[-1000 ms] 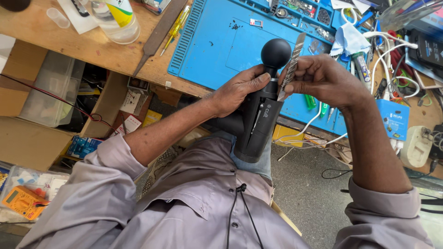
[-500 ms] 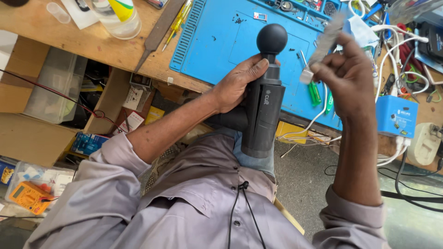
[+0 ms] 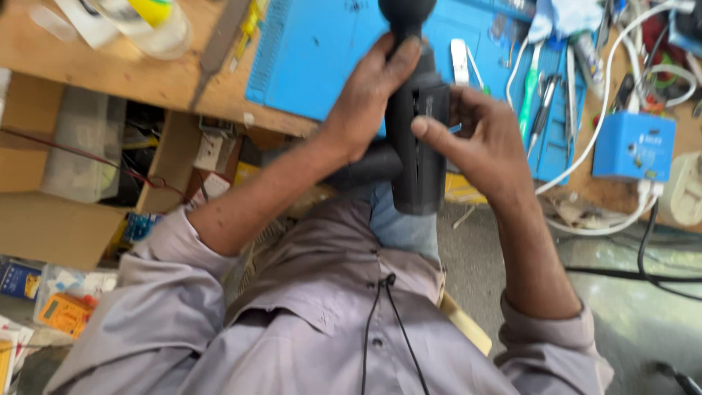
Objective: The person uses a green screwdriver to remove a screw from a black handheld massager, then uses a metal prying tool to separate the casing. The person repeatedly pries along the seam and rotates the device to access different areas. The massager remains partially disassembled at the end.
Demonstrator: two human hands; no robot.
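Both hands, left hand (image 3: 365, 102) and right hand (image 3: 486, 139), clasp black massage gun (image 3: 417, 139); thumb slip might drop it.

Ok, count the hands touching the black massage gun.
2. The left hand wraps the black massage gun from the left; the right hand grips its right side, thumb across the front. No other hands show.

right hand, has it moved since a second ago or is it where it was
Yes. The right hand was lifted off to the side over the blue mat half a second ago; it has come back in and now presses on the black massage gun, thumb across its body.
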